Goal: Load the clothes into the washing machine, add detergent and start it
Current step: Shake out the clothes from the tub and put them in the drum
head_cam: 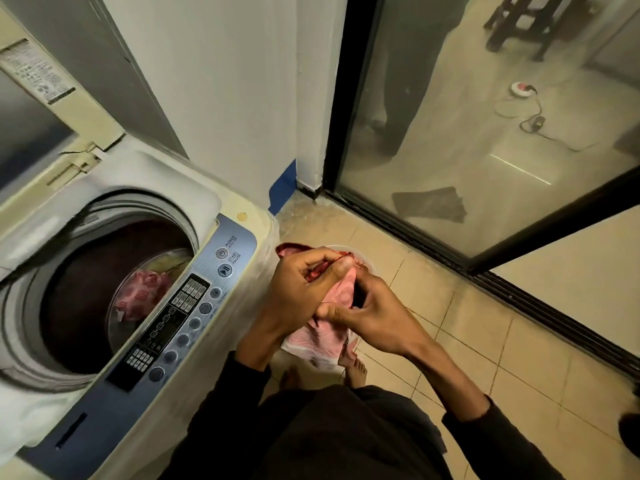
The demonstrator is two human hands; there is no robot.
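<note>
Both hands, left hand [299, 285] and right hand [367, 311], grip-pinch the pink cloth [325, 336], which hangs below them beside the washing machine [239, 341].

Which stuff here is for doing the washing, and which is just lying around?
For the washing: washing machine, pink cloth gripped by left hand and right hand, pink clothes in the drum.

Lying around: dark cloth, white round gadget, stool.

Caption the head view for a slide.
Both hands, left and right, grip a pink cloth beside the open washing machine, clothes already inside.
</note>
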